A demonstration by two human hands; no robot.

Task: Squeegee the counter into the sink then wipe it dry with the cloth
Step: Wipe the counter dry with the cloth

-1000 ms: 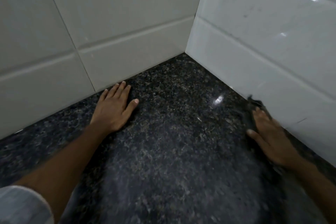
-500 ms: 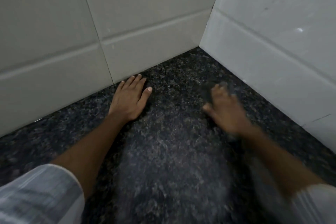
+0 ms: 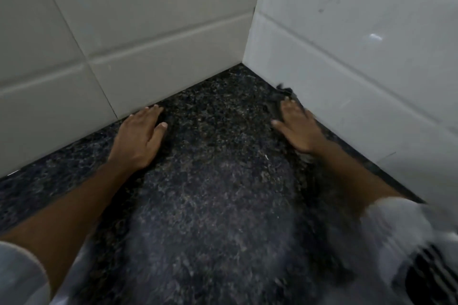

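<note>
**Drying pass at the corner**

We judge the squeegeeing done; no squeegee or sink shows. Our right hand (image 3: pixel 298 129) presses the dark cloth (image 3: pixel 280 100) flat, grip spread, against the right wall. Left hand (image 3: pixel 140 137) rests splayed on the table (image 3: pixel 218 205).

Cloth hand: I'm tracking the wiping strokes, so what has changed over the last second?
The right hand swept the cloth left from the right wall to mid-counter, then back right; it now presses it flat beside that wall. The left hand stayed flat on the counter by the back wall.
</note>
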